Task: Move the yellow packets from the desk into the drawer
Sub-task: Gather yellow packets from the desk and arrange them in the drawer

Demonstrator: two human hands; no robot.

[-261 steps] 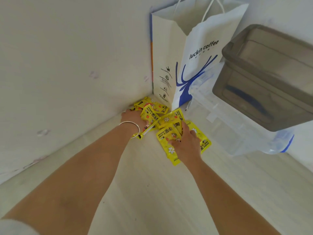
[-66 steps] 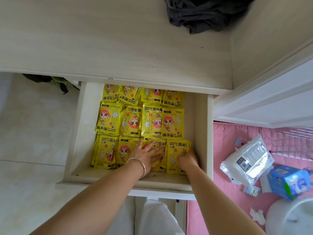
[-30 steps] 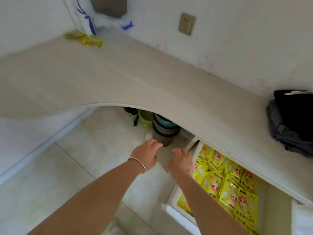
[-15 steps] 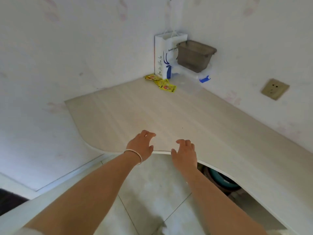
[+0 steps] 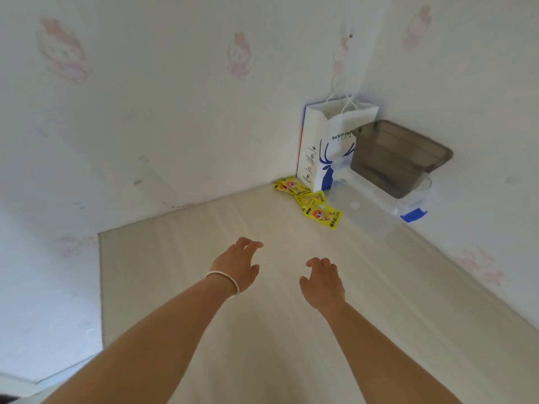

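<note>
A few yellow packets (image 5: 311,201) lie in the far corner of the pale wooden desk (image 5: 180,258), at the foot of a paper bag. My left hand (image 5: 237,266), with a bracelet on its wrist, hovers over the desk with its fingers loosely spread and holds nothing. My right hand (image 5: 322,281) hovers beside it, fingers relaxed and empty. Both hands are well short of the packets. The drawer is out of view.
A white and blue paper bag (image 5: 326,147) stands in the corner against the wall. To its right a dark grey plastic bin (image 5: 399,156) sits on a clear storage box (image 5: 376,211) with a blue clip. Walls close the desk at the back and right.
Both hands have moved forward from the desk's front edge to over its surface, toward the corner. The view has come closer to the packets. Earlier the hands were in the drawer.
</note>
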